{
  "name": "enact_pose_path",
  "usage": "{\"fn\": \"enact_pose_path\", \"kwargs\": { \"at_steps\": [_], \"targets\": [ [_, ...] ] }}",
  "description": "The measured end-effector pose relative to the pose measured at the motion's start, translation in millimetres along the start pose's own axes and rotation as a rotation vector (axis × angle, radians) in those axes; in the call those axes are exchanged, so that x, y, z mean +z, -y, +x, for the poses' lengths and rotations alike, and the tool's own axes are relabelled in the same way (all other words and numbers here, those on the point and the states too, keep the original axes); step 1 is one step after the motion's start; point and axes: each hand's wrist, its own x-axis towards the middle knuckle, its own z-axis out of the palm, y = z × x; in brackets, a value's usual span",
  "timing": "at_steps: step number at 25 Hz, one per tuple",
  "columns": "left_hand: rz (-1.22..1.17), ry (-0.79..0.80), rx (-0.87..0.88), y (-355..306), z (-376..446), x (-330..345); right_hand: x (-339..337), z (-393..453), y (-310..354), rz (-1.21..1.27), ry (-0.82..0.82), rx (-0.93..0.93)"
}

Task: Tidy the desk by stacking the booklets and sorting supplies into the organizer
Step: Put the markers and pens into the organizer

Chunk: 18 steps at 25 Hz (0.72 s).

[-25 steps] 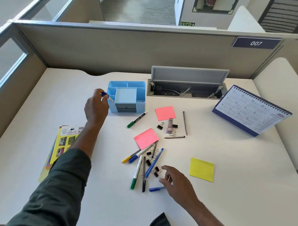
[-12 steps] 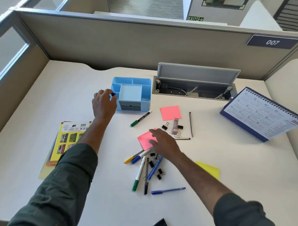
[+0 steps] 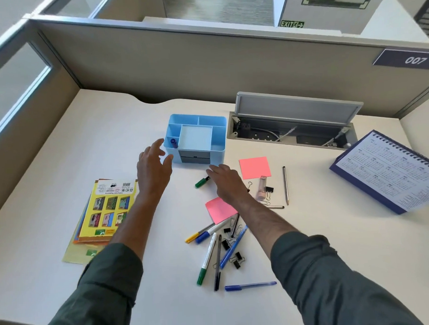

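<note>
A light blue organizer [image 3: 218, 151] stands mid-desk with a blue-capped pen [image 3: 173, 142] upright in its front left compartment. My left hand [image 3: 153, 168] hovers just left of it, fingers spread, holding nothing. My right hand [image 3: 227, 183] lies flat over a green-capped marker [image 3: 201, 182], fingertips at its far end; no grip shows. A stack of yellow booklets [image 3: 106, 214] lies at the left. Several pens and markers [image 3: 215, 249] with black binder clips [image 3: 236, 258] are scattered in front of me. Two pink sticky pads [image 3: 254, 167] [image 3: 218, 209] lie near my right arm.
An open cable tray with raised grey lid [image 3: 296, 110] sits behind the pads. A blue desk calendar [image 3: 389, 170] stands at the right. A silver pencil [image 3: 285, 185], a small clear tube [image 3: 262, 191] and a blue pen [image 3: 250, 285] lie loose. Partition walls enclose the back and left.
My left hand let go of the blue-capped pen into the organizer and drew back open. My right hand moved from the pen pile forward to the green marker.
</note>
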Motion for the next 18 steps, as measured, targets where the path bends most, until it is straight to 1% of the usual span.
{"fn": "enact_pose_path", "kwargs": {
  "at_steps": [5, 8, 11, 15, 18],
  "targets": [
    [-0.106, -0.004, -0.095, 5.0, -52.4, 6.2, 6.3, 8.2, 0.6, -0.069, -0.011, -0.011],
    [-0.131, 0.011, -0.143, 3.5, -76.0, 12.4, 11.0, 7.0, -1.4, -0.084, -0.077, -0.010],
    [-0.160, 0.028, -0.148, 4.1, -87.8, 16.5, 20.2, 1.4, -0.2, -0.096, -0.169, -0.013],
    [-0.168, 0.094, -0.131, -3.7, -91.6, 16.8, 19.5, -9.0, 10.9, 0.089, -0.309, 0.007],
    [-0.237, 0.097, -0.122, -19.5, -89.3, 15.9, 6.8, -18.6, 21.5, 0.208, -0.376, -0.014]
  ]
}}
